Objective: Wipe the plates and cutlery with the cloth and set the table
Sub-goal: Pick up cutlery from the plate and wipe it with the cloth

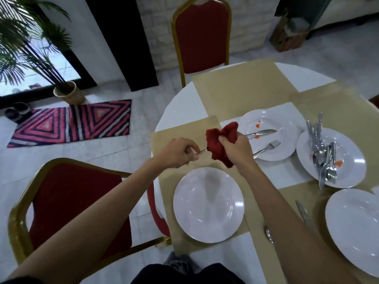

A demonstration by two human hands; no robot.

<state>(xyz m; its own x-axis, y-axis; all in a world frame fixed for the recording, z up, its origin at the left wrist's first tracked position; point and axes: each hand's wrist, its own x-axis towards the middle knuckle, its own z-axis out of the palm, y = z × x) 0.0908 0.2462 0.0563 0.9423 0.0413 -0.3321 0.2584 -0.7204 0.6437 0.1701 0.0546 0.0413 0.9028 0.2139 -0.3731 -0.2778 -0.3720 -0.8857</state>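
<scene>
The left grip (pixel 176 152) pinches a piece of cutlery (pixel 202 151) by its handle. The right grip (pixel 233 146) squeezes the cloth (pixel 219 140) round its other end, its long axis running between them, above the bench's (pixel 180 103) left edge.

Dim, cool indoor light in a soft, wide-angle picture.

Daylight comes through the glass door (pixel 41 64) at ten o'clock, the brightest patch, and pales the floor tiles (pixel 123 152) beside it. The near plate (pixel 208 203) at six o'clock bears a soft grey shadow and small rim glints. The right plate (pixel 356 228) at four o'clock shows broad glare streaks. Chair frames (pixel 18 212) and the table edge (pixel 164 117) bow toward the borders. Fine detail is smeared: the red cloth (pixel 221 144) near centre shows no weave, the metal handle (pixel 202 151) beside it gives one faint glint, and the cutlery pile (pixel 324 158) at three o'clock blurs together.
</scene>
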